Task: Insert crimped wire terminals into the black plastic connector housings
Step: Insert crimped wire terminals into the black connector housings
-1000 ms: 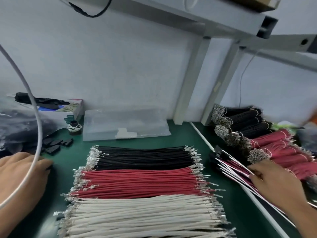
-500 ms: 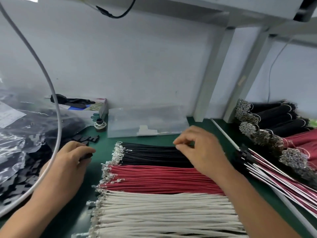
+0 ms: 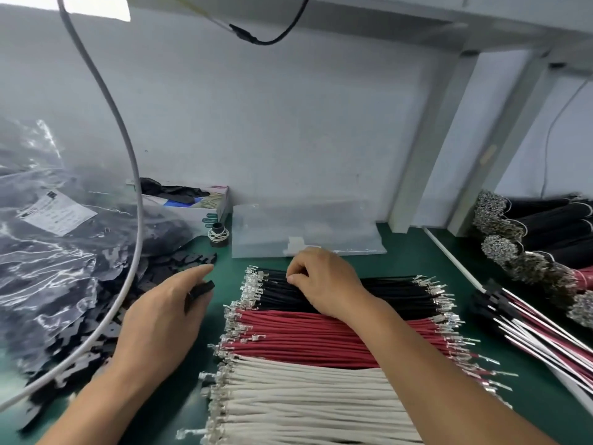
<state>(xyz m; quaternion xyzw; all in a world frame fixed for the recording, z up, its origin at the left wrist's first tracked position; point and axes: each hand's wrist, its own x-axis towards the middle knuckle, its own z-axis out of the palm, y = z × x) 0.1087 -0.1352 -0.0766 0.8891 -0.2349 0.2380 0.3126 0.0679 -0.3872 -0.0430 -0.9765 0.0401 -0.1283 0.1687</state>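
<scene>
On the green mat (image 3: 401, 248), black wires (image 3: 394, 293) lie left-right, seemingly pinched by right hand (image 3: 324, 284).

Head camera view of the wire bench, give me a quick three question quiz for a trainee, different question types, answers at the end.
1. True or false: the right hand is picking at the row of white crimped wires.
2. Multiple choice: the left hand holds A) a small black plastic connector housing, B) a roll of tape, C) scissors.
3. Fill in: between the row of black crimped wires and the white row lies the ___ row.

Key: 1 false, it pinches at the black row; 2 A; 3 red.
</scene>
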